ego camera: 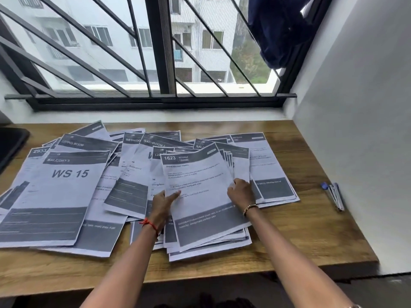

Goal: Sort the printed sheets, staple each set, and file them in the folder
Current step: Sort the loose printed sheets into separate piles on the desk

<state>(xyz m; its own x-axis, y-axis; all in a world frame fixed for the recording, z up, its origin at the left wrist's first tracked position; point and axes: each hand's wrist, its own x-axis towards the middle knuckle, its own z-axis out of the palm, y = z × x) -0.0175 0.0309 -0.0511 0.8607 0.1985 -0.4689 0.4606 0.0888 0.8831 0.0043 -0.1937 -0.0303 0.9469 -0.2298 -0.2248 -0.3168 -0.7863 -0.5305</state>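
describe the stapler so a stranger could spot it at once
On the wooden desk under the barred window, look to the right side near the white wall. Past the spread of printed sheets, the stapler lies alone on bare wood: small, silver with a blue end, not paper.

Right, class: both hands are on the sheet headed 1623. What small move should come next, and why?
Probably square the 1623 sheet with the sheets fanned behind it. The left hand and right hand grip its side edges, those sheets sit staggered, and the stapler lies untouched at the right of the desk.
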